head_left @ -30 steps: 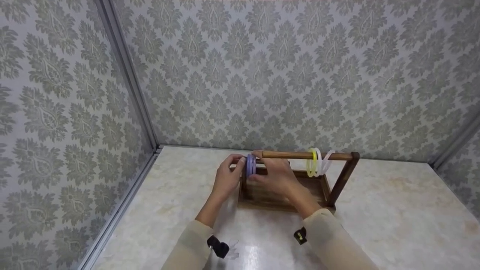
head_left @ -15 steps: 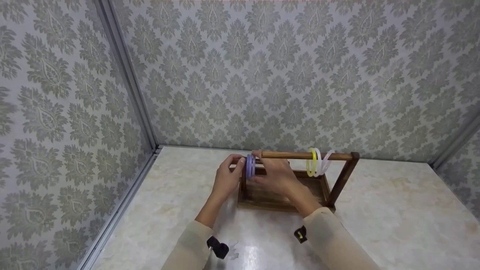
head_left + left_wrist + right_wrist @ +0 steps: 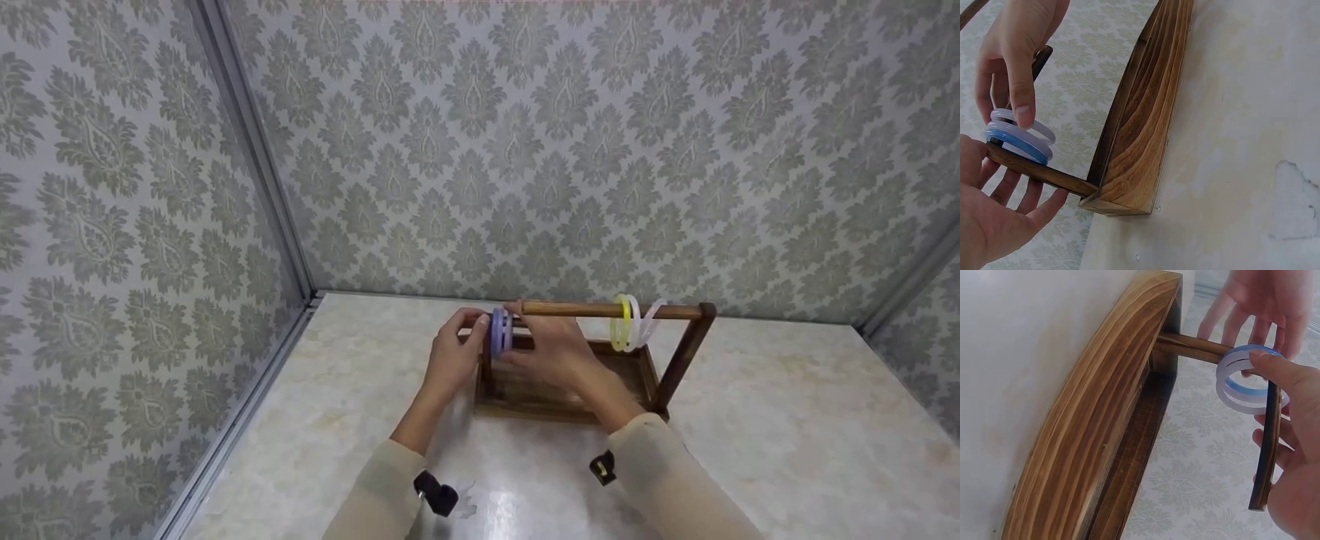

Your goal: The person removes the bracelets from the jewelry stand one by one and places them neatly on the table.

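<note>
A dark brown wooden stand (image 3: 574,390) has a tray-like base and two uprights with a bar each. My left hand (image 3: 453,356) grips the left upright (image 3: 1050,175) near its top, its fingers behind the wood. From there a bar (image 3: 1266,455) runs to a free end, with a blue bangle (image 3: 1016,145) and lilac bangles (image 3: 1227,391) threaded on it. The blue one sits closest to the upright. My right hand (image 3: 556,351) reaches around this bar, its thumb on the lilac bangles and fingers behind; part of the grip is hidden.
On the front bar (image 3: 570,309), held by the right upright (image 3: 684,360), hang a yellow bangle (image 3: 616,326) and whitish bangles (image 3: 649,330). The stand rests on a pale marbled table (image 3: 360,375). Patterned walls (image 3: 472,150) rise behind and at the sides.
Both hands keep nearly the same place. The bangles by the left upright look slightly more parted. The whole head view has shifted a little.
</note>
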Tool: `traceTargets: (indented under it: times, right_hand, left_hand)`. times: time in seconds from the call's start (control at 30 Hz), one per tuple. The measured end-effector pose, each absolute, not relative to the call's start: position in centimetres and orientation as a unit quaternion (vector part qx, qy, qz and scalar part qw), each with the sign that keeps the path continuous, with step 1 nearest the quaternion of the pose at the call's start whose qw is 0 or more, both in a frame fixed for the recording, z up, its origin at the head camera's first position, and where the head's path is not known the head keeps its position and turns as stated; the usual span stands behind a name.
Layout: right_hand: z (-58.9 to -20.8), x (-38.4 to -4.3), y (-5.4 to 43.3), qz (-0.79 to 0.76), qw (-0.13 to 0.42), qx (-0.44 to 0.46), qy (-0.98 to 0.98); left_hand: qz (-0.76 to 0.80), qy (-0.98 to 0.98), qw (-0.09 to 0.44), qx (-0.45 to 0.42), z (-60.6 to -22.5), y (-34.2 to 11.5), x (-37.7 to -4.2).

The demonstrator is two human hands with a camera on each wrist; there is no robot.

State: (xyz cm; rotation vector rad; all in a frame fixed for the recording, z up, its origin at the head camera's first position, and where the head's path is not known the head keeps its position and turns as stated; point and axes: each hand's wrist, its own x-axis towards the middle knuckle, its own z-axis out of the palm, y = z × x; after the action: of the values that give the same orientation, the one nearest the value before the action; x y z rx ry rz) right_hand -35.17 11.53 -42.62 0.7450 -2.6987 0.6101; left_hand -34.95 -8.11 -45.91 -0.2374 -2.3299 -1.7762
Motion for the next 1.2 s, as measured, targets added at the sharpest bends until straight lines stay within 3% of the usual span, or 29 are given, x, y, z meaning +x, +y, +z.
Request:
traceTargets:
  times: [0.2,0.43,1.2]
  right_hand:
    - [-42.5,-35.0,12.5,0.213,0.156,0.255,-0.93]
    - [-43.1,-34.9,14.0,0.22,0.229,0.295,-0.901]
    - [-44.0,-34.6,17.4,0.207,0.307,0.29,-0.882]
  left_hand:
    - [-0.602,-0.788,0.105,-0.077,-45.9,-7.9,-35.0]
    - [-0.608,-0.784,0.103,-0.073,-45.9,-7.9,-34.9]
    - [-0.611,-0.78,0.098,-0.089,-45.9,-8.1,-34.9]
